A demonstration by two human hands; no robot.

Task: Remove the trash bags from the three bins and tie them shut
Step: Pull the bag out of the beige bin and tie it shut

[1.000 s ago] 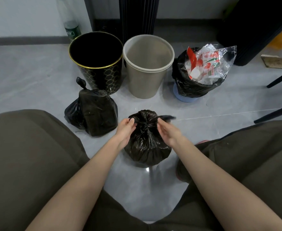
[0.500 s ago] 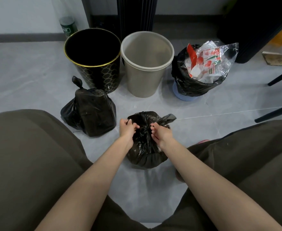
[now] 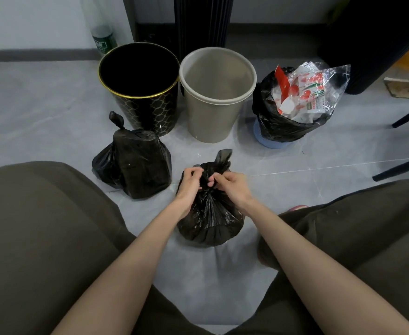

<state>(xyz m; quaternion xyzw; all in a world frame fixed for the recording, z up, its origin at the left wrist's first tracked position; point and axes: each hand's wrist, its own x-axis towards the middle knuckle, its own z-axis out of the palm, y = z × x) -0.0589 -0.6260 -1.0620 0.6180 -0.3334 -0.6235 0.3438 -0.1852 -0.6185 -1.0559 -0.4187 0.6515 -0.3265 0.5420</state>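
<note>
Left hand, right hand pinching gathered neck of glossy, crinkled black bag; wrapper print, 2 o'clock, illegible.

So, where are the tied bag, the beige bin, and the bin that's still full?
tied bag (image 3: 138,170), head view, on its bulging side.
beige bin (image 3: 210,122), head view, on its outer wall.
full bin (image 3: 268,142), head view, on its blue base.
</note>
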